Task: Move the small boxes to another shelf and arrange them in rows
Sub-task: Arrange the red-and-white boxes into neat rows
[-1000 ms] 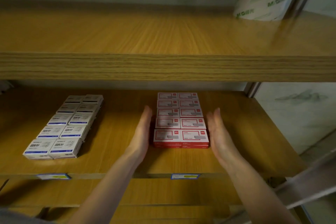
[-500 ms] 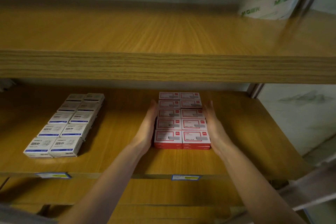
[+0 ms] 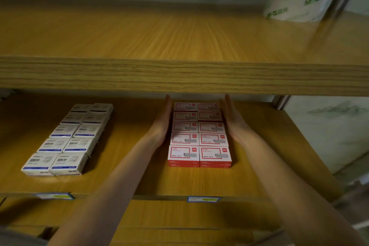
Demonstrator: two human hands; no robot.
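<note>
- A person's left hand [image 3: 162, 124] and right hand [image 3: 234, 124] flank a block of red boxes [image 3: 199, 138] on the middle shelf [image 3: 129, 126]. The fingers are straight and held together, and the palms face inward.
- Both palms appear to lie against the block's outer sides along the rear rows. The fingertips reach the back, just under the edge of the upper shelf [image 3: 179, 36]. Neither hand curls round anything.
- The red boxes lie flat in two columns, five rows deep, edges touching, with the front pair nearest the shelf's lip.
- By their look these are small card cartons, light singly and stiff enough to take a sideways squeeze. They are loose against each other, so a block lifted by pressure alone could buckle in the middle and spill.
- The safer hold is likely on the opposite outer sides of a few boxes at a time, or flat palms sliding the whole block.
- White boxes [image 3: 67, 140] sit in a similar double column well apart to the left. A white packet [image 3: 297, 0] rests at the upper shelf's far right.
</note>
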